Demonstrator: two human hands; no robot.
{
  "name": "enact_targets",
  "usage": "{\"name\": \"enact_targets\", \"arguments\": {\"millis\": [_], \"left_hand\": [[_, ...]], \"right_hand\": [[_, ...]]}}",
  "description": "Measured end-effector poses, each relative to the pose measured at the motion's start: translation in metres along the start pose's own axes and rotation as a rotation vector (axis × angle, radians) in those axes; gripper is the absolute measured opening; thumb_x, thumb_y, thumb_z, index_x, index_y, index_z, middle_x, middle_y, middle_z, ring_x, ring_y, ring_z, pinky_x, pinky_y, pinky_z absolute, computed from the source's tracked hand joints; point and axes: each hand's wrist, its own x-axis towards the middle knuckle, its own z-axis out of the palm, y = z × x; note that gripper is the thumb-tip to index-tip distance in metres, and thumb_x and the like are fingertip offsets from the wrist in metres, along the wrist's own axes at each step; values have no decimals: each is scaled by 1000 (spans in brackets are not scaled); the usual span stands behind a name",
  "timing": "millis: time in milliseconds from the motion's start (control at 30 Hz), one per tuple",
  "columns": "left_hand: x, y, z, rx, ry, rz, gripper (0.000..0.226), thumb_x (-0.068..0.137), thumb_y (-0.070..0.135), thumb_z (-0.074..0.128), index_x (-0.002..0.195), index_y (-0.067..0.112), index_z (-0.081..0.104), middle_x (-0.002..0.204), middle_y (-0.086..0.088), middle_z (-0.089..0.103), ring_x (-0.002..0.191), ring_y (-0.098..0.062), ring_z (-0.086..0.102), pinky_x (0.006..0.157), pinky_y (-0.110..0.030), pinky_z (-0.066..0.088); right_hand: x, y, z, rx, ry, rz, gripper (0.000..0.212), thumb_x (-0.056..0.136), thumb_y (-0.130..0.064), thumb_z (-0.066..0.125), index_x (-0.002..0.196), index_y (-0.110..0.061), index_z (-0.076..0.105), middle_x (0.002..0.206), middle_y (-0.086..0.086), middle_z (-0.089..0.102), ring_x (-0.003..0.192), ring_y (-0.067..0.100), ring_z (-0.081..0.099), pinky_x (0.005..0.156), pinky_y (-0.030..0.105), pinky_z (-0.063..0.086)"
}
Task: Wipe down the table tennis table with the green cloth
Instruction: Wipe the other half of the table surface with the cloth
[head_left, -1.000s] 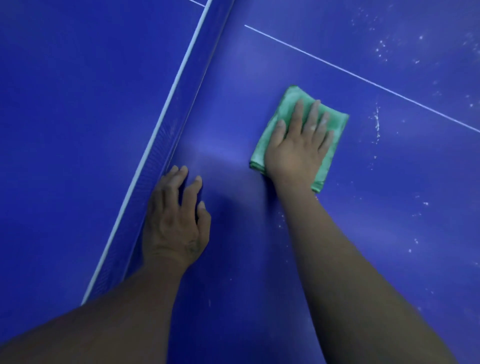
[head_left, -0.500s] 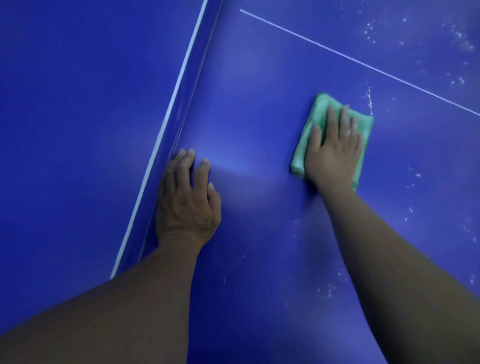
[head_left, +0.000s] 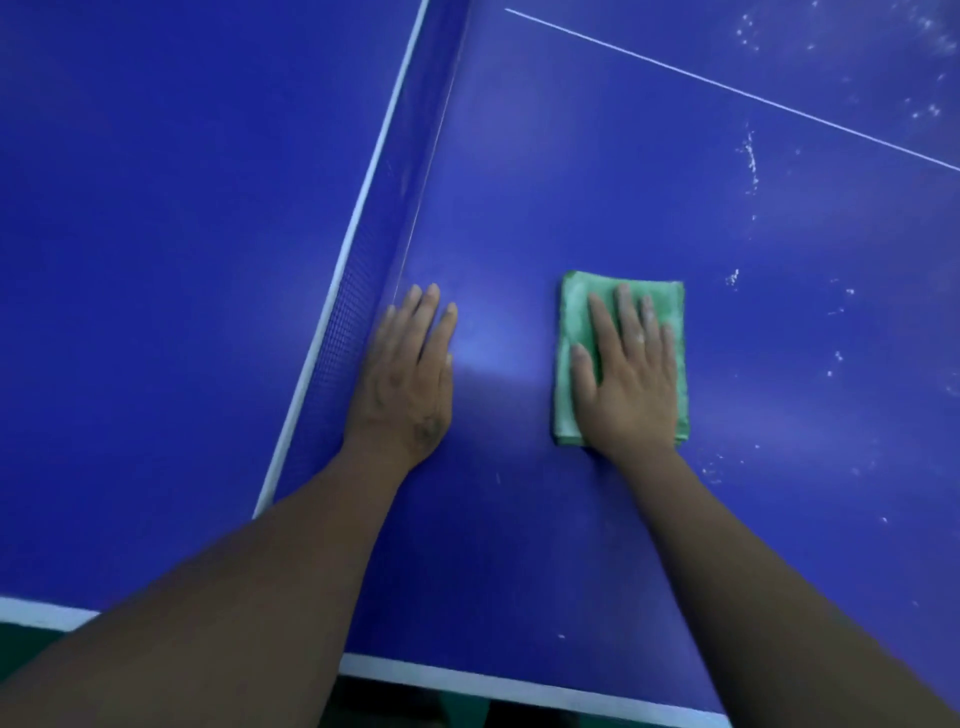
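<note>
Closest to us, the white-edged near rim (head_left: 467, 678) of the blue table tennis table (head_left: 519, 545) shows below both forearms. Just beyond it, our left hand (head_left: 408, 374) lies flat on the bare surface with its fingers straight and together. It holds nothing and sits right beside the foot of the blue mesh net with the white top band (head_left: 358, 296).

Well apart to its right, our right hand (head_left: 631, 384) presses the folded green microfibre cloth (head_left: 574, 312) onto the table, palm down and fingers extended. It is spread over the cloth rather than gripping it.

To wipe well, we should keep the palm flat so the whole pad stays in contact. The strokes should overlap, and the left hand should stay planted as a brace.

Farther out, white dusty specks (head_left: 749, 161) still mark the surface this side of the thin white line (head_left: 727, 85), so we judge that area needs further passes.

Half a second ago the cloth lay farther out and to the right, next to those specks. Now it has been drawn back toward us and the table's near rim has come into view. Our left fingers, then slightly spread, now lie straighter.
</note>
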Motion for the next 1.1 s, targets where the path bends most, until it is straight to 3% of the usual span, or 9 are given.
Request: {"name": "enact_targets", "arguments": {"millis": [133, 300, 533, 700, 767, 867, 933, 1100], "left_hand": [[-7, -1, 1, -54, 4, -8, 49, 110, -1, 49, 159, -3, 48, 171, -21, 38, 163, -39, 27, 135, -54, 19], [-6, 0, -1, -100, 9, -28, 45, 111, -1, 48, 155, -5, 52, 168, -23, 41, 162, -41, 31, 133, -57, 23], [-5, 0, -2, -117, 22, -17, 45, 108, 0, 47, 152, -5, 56, 167, -23, 44, 160, -41, 35, 134, -56, 22], [-5, 2, -3, -109, 17, -20, 44, 109, -2, 48, 152, -5, 56, 168, -22, 43, 161, -40, 33, 134, -56, 22], [-5, 4, -4, -104, 5, -34, 44, 109, -1, 47, 152, -4, 56, 168, -22, 42, 162, -39, 32, 134, -55, 21], [-5, 4, -5, -87, -7, -39, 46, 108, -1, 46, 153, -4, 55, 169, -22, 41, 163, -38, 30, 135, -53, 19], [-6, 4, -4, -75, 1, -38, 47, 107, -1, 47, 153, -4, 55, 169, -22, 41, 163, -38, 30, 135, -52, 19], [-8, 3, -1, -28, 48, -8, 46, 107, 1, 45, 150, -3, 58, 168, -22, 43, 162, -38, 32, 135, -51, 20]], "right_hand": [[-9, 34, -6, -4, -13, 220, 65, 111, -50, 31, 171, -26, 31, 181, 1, 19, 168, 28, 13, 135, 55, 9], [-2, -12, 4, -3, -11, 396, 68, 110, -51, 20, 174, -27, 19, 183, 2, 7, 169, 34, 5, 134, 59, 3], [-60, -107, 26, 27, 43, 113, 61, 113, -44, 42, 170, -27, 34, 180, 5, 24, 168, 36, 14, 134, 60, 12], [-121, -35, 17, 62, -42, -196, 61, 113, -48, 41, 171, -33, 31, 181, -2, 21, 168, 30, 14, 134, 59, 16], [-125, 13, 6, 35, -68, -239, 60, 113, -48, 40, 170, -32, 33, 180, -1, 24, 168, 32, 16, 133, 61, 19], [-104, 71, -11, 2, -76, -82, 59, 112, -45, 39, 168, -25, 39, 178, 5, 29, 167, 34, 20, 129, 65, 23], [-84, 83, -17, -5, -92, 73, 63, 110, -46, 36, 170, -25, 35, 179, 3, 25, 168, 33, 16, 132, 63, 17], [-61, 23, -3, -55, -105, 250, 68, 110, -49, 25, 175, -29, 15, 183, -2, 7, 169, 28, 2, 135, 57, 3]]}}
